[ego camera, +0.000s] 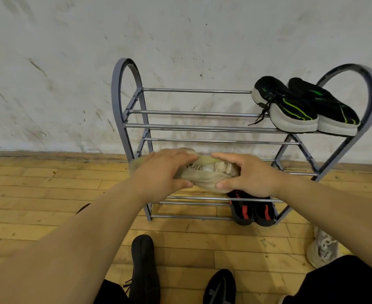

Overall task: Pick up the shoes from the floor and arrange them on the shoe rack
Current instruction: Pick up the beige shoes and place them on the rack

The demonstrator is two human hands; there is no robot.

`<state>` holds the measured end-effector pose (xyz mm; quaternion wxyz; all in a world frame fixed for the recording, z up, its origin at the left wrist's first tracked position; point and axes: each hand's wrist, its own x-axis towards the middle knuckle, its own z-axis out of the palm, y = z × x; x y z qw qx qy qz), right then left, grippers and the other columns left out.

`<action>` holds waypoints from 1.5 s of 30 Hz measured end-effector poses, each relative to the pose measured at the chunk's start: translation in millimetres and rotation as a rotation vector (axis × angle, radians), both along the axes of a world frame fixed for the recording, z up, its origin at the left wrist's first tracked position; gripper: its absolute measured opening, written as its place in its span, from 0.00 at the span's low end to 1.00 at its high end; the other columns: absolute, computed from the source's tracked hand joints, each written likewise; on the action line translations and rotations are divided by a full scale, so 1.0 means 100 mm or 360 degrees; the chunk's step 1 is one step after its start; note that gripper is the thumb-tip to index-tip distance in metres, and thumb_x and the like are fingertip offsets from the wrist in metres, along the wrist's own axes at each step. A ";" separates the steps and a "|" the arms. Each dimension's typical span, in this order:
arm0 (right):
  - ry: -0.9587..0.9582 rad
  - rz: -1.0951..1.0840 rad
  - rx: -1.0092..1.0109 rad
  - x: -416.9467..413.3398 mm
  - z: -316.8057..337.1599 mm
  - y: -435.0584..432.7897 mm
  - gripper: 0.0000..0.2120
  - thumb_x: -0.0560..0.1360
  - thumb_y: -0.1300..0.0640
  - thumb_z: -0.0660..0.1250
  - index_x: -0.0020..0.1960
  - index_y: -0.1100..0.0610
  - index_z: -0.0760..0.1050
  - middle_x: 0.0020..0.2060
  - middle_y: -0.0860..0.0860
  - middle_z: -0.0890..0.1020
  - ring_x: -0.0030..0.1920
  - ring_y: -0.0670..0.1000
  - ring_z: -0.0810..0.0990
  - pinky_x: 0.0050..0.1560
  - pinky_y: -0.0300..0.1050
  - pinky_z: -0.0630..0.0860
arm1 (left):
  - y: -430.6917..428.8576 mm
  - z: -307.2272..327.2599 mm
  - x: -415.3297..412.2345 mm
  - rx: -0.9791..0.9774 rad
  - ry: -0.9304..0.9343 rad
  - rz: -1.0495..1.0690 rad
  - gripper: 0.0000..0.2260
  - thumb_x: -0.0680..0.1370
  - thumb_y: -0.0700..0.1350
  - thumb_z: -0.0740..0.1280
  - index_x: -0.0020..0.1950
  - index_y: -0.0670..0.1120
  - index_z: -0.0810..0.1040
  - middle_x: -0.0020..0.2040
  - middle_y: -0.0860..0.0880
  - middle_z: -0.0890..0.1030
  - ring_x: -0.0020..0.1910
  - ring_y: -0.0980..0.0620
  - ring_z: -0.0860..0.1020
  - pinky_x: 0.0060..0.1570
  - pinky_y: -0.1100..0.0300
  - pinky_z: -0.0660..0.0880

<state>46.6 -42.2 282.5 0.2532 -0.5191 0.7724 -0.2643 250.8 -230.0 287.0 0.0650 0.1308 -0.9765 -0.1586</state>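
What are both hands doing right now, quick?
Left hand: closed on the beige sneaker, gripping its left end.
Right hand: closed on the same beige sneaker, gripping its right end.

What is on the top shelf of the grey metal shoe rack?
A pair of black sneakers with green stripes sits at the right end of the grey metal shoe rack. Nothing covers that shelf.

A grey metal shoe rack (202, 128) stands against a wall. Its top shelf is bare along the left and middle; a black and green pair (305, 106) fills the right end. The middle shelf is partly blocked from view by both hands gripping a beige shoe (204, 172). On the bottom shelf, a black and red pair (253, 211) occupies the right end, with open bars to the left.
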 end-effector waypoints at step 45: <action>0.0023 -0.1113 0.0251 -0.38 -1.68 0.31 0.35 0.77 0.34 0.63 0.78 0.48 0.61 0.66 0.50 0.77 0.62 0.58 0.77 0.59 0.56 0.77 | -0.15 -1.92 -0.86 -0.0022 -0.0549 0.0535 0.30 0.82 0.66 0.57 0.82 0.68 0.49 0.84 0.46 0.47 0.81 0.33 0.47 0.78 0.35 0.51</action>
